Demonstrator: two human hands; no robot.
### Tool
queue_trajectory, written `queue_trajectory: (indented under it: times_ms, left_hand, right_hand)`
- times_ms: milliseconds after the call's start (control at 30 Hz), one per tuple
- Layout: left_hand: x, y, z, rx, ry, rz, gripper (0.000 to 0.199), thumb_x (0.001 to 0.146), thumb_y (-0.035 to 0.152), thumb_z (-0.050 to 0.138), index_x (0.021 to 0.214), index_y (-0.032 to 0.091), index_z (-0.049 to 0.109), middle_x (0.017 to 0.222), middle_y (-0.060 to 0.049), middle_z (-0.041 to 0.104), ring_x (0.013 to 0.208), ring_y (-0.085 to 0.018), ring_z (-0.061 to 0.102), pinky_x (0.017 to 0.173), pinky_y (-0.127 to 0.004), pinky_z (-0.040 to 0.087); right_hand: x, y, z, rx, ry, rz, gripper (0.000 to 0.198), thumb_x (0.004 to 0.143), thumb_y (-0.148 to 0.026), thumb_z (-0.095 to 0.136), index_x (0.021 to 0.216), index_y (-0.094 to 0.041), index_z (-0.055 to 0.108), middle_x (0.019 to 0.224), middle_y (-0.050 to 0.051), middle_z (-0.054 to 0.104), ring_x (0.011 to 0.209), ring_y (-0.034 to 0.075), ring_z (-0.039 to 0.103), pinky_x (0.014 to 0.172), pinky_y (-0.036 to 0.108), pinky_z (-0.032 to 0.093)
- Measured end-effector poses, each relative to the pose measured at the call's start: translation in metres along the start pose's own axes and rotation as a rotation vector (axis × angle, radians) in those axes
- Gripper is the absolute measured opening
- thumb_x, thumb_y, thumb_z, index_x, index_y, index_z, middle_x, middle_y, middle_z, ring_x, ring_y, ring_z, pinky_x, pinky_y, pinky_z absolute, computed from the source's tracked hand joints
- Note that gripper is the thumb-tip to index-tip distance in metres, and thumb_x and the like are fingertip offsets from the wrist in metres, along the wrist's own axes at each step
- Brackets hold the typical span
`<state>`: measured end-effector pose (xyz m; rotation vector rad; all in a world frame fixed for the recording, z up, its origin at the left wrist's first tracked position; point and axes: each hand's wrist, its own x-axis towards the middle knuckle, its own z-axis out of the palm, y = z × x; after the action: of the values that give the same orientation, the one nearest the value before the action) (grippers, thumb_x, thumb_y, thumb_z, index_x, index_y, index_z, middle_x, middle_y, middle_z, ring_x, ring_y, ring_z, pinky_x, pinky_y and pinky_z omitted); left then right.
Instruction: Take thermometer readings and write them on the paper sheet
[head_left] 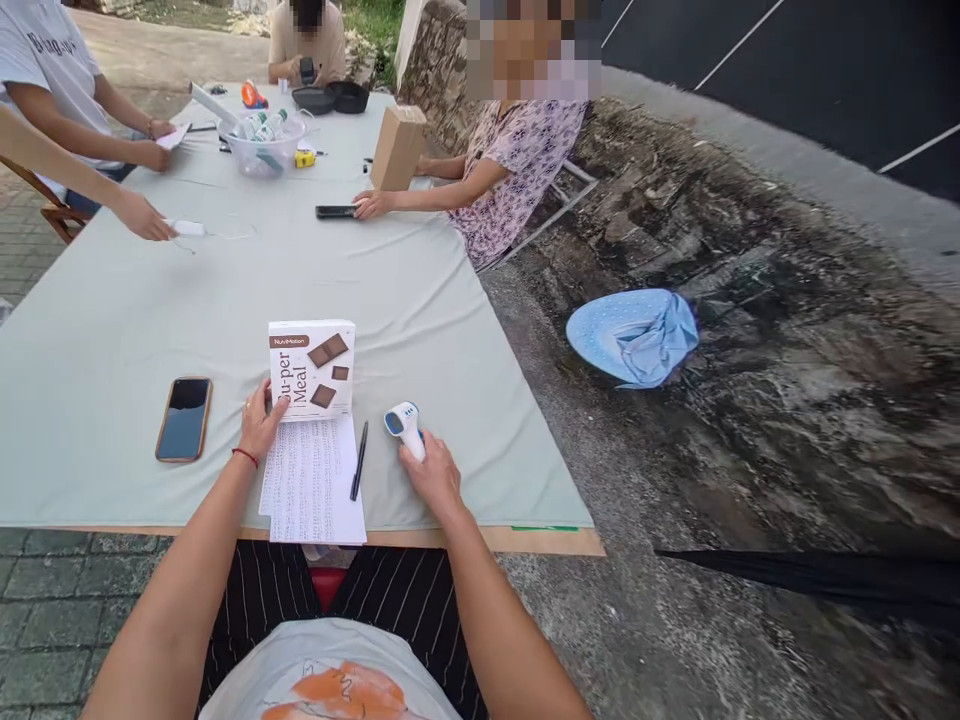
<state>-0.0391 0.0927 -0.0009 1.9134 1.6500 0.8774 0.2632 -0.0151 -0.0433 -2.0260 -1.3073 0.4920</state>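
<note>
My left hand [259, 425] grips the lower left edge of a white box [311, 370] printed with brown chocolate pieces and "NutriMotion". The box stands over the far end of some printed paper sheets [315, 480]. In my right hand [435, 472] is a white and blue infrared thermometer [405, 425], held by its handle on or just above the tablecloth; I cannot tell which. A black pen [359, 460] lies along the right side of the sheets. To the left of my left hand rests a smartphone [184, 420] in a brown case, its screen dark.
The table [247, 285] has a pale green cloth. Farther back are a clear plastic basket [266, 155], a yellow tape measure [304, 158], black pans [330, 98] and a cardboard box [397, 148]. Other people sit or reach in around it. A blue hat [634, 335] lies off to the right.
</note>
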Motion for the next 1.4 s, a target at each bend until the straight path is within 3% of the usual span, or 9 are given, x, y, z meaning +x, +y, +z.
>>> queue_trajectory:
  times_ms: [200, 333, 433, 900, 1100, 1400]
  left_hand:
    - [0.003, 0.005, 0.004, 0.024, 0.017, -0.095, 0.054, 0.096, 0.057, 0.034, 0.127, 0.021, 0.06, 0.11, -0.011, 0.071, 0.108, -0.032, 0.059, 0.095, -0.048, 0.044]
    - [0.002, 0.004, 0.006, 0.073, 0.026, -0.068, 0.052, 0.098, 0.055, 0.033, 0.127, 0.022, 0.06, 0.104, -0.011, 0.07, 0.104, -0.03, 0.059, 0.091, -0.046, 0.045]
    - [0.001, 0.002, 0.008, 0.125, 0.032, -0.057, 0.053, 0.099, 0.054, 0.031, 0.13, 0.021, 0.059, 0.1, -0.011, 0.069, 0.103, -0.029, 0.06, 0.09, -0.044, 0.045]
    - [0.002, -0.003, 0.016, 0.236, 0.03, -0.071, 0.057, 0.102, 0.053, 0.025, 0.135, 0.019, 0.056, 0.106, -0.014, 0.067, 0.109, -0.031, 0.057, 0.09, -0.043, 0.043]
    - [0.002, -0.002, 0.016, 0.242, 0.019, -0.081, 0.055, 0.102, 0.053, 0.024, 0.135, 0.021, 0.056, 0.107, -0.013, 0.066, 0.109, -0.03, 0.056, 0.091, -0.042, 0.042]
    - [0.002, 0.001, 0.014, 0.229, 0.036, -0.067, 0.053, 0.101, 0.053, 0.03, 0.135, 0.022, 0.057, 0.103, -0.013, 0.067, 0.107, -0.03, 0.057, 0.087, -0.041, 0.043]
  right_hand:
    - [0.007, -0.081, 0.011, 0.624, -0.02, -0.101, 0.045, 0.091, -0.058, 0.045, 0.099, -0.018, 0.066, 0.066, -0.002, 0.057, 0.063, 0.016, 0.052, 0.061, 0.028, 0.044]
    - [0.018, -0.137, 0.021, 0.781, -0.095, -0.141, 0.048, 0.093, -0.062, 0.043, 0.087, -0.02, 0.067, 0.061, -0.001, 0.055, 0.06, 0.017, 0.053, 0.058, 0.028, 0.045]
    - [0.025, -0.161, 0.029, 0.805, -0.159, -0.173, 0.05, 0.092, -0.065, 0.043, 0.083, -0.021, 0.066, 0.059, -0.001, 0.055, 0.059, 0.017, 0.052, 0.057, 0.028, 0.045]
    - [0.028, -0.167, 0.036, 0.935, -0.246, -0.012, 0.053, 0.084, -0.068, 0.053, 0.085, -0.017, 0.068, 0.068, 0.001, 0.063, 0.072, 0.018, 0.059, 0.067, 0.03, 0.049]
    - [0.027, -0.168, 0.037, 1.032, -0.312, 0.052, 0.052, 0.078, -0.068, 0.061, 0.096, -0.02, 0.069, 0.085, 0.002, 0.07, 0.086, 0.021, 0.064, 0.08, 0.033, 0.05]
    - [0.026, -0.172, 0.038, 1.027, -0.314, 0.069, 0.055, 0.08, -0.07, 0.058, 0.097, -0.018, 0.068, 0.07, 0.001, 0.064, 0.074, 0.019, 0.061, 0.066, 0.03, 0.049]
